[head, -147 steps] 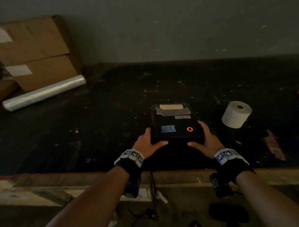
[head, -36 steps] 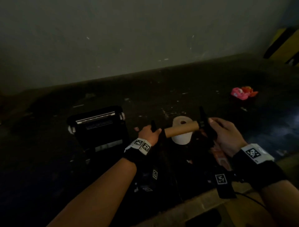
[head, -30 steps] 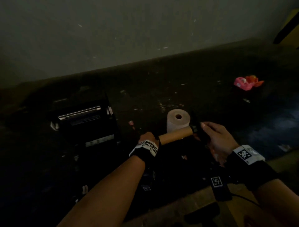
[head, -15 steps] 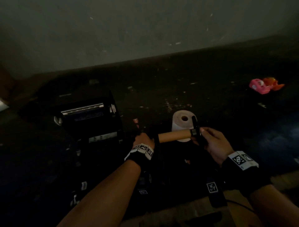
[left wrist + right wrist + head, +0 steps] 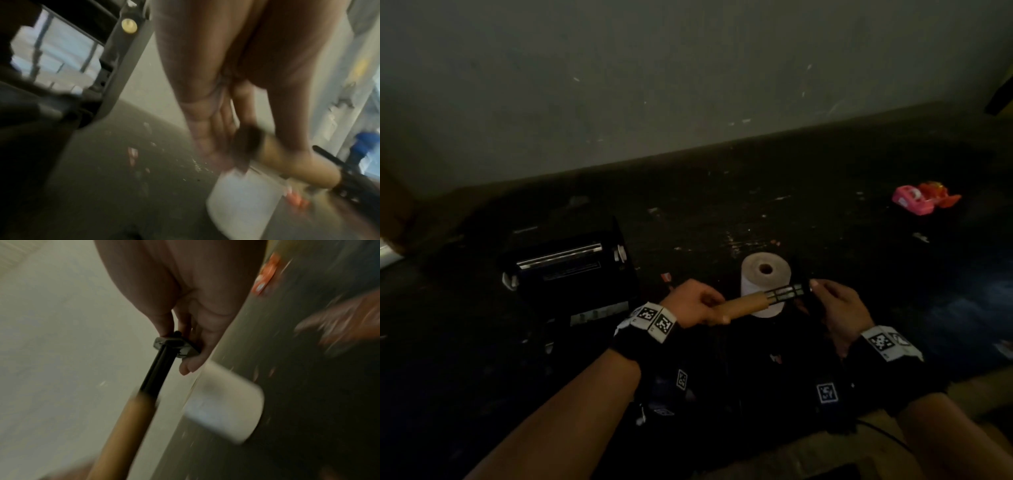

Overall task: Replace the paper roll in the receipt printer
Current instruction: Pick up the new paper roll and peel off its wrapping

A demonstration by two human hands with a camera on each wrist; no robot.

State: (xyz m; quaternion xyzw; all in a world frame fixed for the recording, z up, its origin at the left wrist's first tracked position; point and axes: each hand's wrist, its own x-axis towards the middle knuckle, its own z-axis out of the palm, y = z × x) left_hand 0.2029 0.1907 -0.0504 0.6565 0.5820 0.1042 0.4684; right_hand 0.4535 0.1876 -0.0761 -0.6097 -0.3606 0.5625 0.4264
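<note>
Left hand fingers curled round brown cardboard tube. Right hand fingertips pinching black spindle end, above white paper roll. Open printer left.

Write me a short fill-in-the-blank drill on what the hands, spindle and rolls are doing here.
1. The left hand grips the brown ____ core.
2. The right hand pinches the black ____ sticking out of that core.
3. The white paper roll stands on ____ behind them.
4. The printer lid is ____.

Answers: cardboard; spindle; end; open
</note>
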